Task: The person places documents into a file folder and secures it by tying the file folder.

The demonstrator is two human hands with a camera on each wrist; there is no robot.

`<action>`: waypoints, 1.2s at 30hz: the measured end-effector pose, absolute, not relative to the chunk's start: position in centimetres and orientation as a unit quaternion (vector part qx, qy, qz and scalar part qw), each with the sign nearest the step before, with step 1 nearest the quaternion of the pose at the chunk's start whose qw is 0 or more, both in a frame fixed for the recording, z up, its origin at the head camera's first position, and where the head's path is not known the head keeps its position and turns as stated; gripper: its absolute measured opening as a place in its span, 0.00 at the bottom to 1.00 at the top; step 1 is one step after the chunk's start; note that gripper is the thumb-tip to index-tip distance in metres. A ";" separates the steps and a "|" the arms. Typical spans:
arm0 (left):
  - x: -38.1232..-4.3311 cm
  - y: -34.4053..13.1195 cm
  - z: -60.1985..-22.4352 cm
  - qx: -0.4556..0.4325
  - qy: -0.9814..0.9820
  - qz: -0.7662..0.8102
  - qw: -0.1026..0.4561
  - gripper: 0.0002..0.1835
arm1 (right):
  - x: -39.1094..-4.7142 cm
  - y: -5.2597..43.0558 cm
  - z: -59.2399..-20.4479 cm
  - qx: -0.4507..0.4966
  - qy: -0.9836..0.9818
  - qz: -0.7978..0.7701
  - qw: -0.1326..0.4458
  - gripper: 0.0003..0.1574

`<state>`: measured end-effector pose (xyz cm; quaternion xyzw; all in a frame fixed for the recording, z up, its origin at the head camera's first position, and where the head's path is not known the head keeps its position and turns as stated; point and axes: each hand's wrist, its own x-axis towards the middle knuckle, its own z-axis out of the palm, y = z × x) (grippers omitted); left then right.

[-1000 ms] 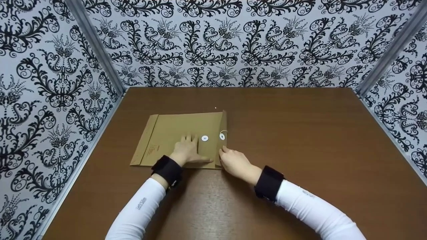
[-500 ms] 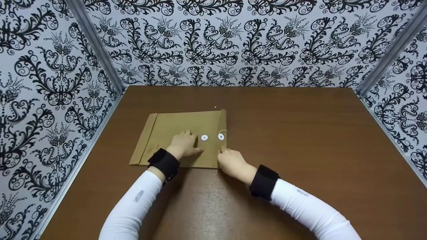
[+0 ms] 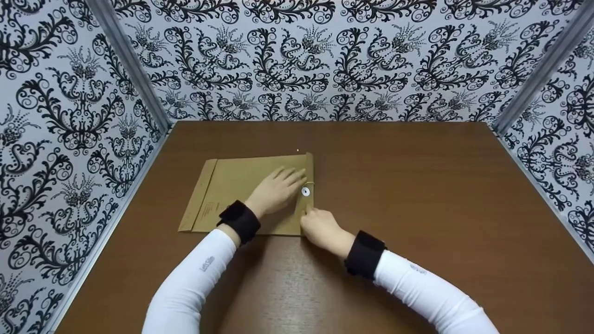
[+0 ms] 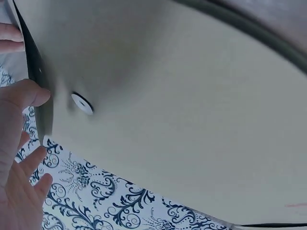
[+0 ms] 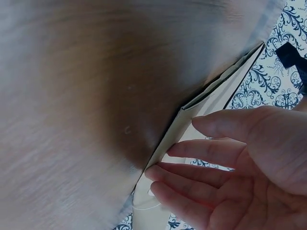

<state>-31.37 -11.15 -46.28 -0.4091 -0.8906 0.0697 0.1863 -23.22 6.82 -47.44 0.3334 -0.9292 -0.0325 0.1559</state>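
A brown paper document envelope (image 3: 241,171) lies flat on the table, its flap (image 3: 302,222) along the right side. My left hand (image 3: 277,189) reaches across it, fingers straight, fingertips near the flap's white paper button (image 3: 305,191) and the thin string (image 3: 309,183). A second white button (image 4: 82,103) appears on the envelope's body in the left wrist view, close to my left thumb (image 4: 36,93); the hand hides it from the head camera. At the flap's near end, my right hand (image 3: 320,227) touches the edge with nearly straight fingertips (image 5: 156,171).
The brown wooden table (image 3: 408,195) stretches to the right of and behind the envelope. Patterned black-and-white walls (image 3: 297,60) stand at its back and sides. A tiny white speck (image 3: 297,150) shows just beyond the envelope's far edge. Black bands (image 3: 365,255) circle both wrists.
My left hand first drew back slightly, then moved right and away over the envelope to the buttons, covering one. My right hand has stayed at the flap's near end, shifting only slightly left.
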 end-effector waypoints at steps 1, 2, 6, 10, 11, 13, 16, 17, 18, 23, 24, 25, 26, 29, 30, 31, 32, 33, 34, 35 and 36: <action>-31.4 -11.0 -46.3 -0.409 -0.892 0.079 0.178 0.25 | -23.2 6.8 -47.4 0.333 -0.930 -0.032 0.151 0.11; -31.5 -10.9 -46.3 -0.407 -0.893 0.090 0.170 0.26 | -23.3 6.8 -47.4 0.332 -0.931 -0.030 0.147 0.10; -31.8 -10.5 -46.2 -0.393 -0.905 0.111 0.119 0.33 | -23.4 6.7 -47.5 0.328 -0.935 -0.024 0.133 0.08; -32.2 -10.1 -45.8 -0.376 -0.916 0.125 0.069 0.40 | -23.4 6.8 -47.6 0.330 -0.932 -0.024 0.147 0.05; -32.3 -10.0 -45.8 -0.373 -0.917 0.128 0.061 0.41 | -23.4 6.9 -47.7 0.332 -0.930 -0.025 0.153 0.04; -32.5 -9.9 -45.7 -0.371 -0.918 0.128 0.051 0.42 | -23.4 7.0 -47.7 0.334 -0.929 -0.024 0.157 0.03; -32.7 -10.0 -45.7 -0.375 -0.918 0.115 0.049 0.43 | -23.5 7.1 -47.7 0.334 -0.931 -0.019 0.147 0.04; -32.7 -10.0 -45.7 -0.377 -0.918 0.109 0.048 0.43 | -23.5 7.1 -47.6 0.333 -0.932 -0.017 0.143 0.04; -32.7 -10.0 -45.7 -0.378 -0.919 0.105 0.046 0.43 | -23.5 7.2 -47.6 0.332 -0.933 -0.013 0.136 0.05; -33.0 -10.1 -46.1 -0.375 -0.922 0.089 0.040 0.44 | -23.5 7.4 -47.6 0.331 -0.937 0.016 0.109 0.09; -33.0 -10.1 -46.2 -0.374 -0.922 0.088 0.039 0.44 | -23.5 7.4 -47.6 0.330 -0.938 0.022 0.106 0.10; -33.0 -10.0 -46.2 -0.374 -0.923 0.086 0.038 0.44 | -23.5 7.5 -47.5 0.329 -0.938 0.026 0.104 0.10; -32.8 -9.9 -45.9 -0.370 -0.925 0.082 0.028 0.42 | -23.5 7.5 -47.5 0.329 -0.938 0.030 0.102 0.10; -32.7 -9.9 -45.9 -0.370 -0.926 0.077 0.027 0.41 | -23.5 7.6 -47.4 0.329 -0.938 0.038 0.102 0.12; -32.6 -10.0 -45.9 -0.369 -0.926 0.076 0.025 0.40 | -23.5 7.7 -47.4 0.330 -0.938 0.041 0.101 0.13; -32.6 -10.0 -45.9 -0.369 -0.926 0.073 0.022 0.40 | -23.5 7.7 -47.4 0.331 -0.938 0.045 0.098 0.13; -32.6 -10.0 -45.9 -0.368 -0.927 0.069 0.020 0.39 | -23.5 7.7 -47.4 0.331 -0.938 0.049 0.094 0.13; -32.5 -10.0 -45.9 -0.367 -0.928 0.066 0.016 0.39 | -23.5 7.8 -47.3 0.331 -0.938 0.053 0.089 0.14; -32.5 -10.0 -45.8 -0.366 -0.928 0.063 0.012 0.39 | -23.6 7.8 -47.3 0.331 -0.938 0.058 0.083 0.14; -32.5 -9.9 -45.8 -0.364 -0.929 0.060 0.005 0.39 | -23.6 7.8 -47.3 0.330 -0.938 0.064 0.078 0.14; -32.5 -9.9 -45.8 -0.361 -0.931 0.059 -0.001 0.39 | -23.6 7.9 -47.2 0.331 -0.938 0.067 0.073 0.13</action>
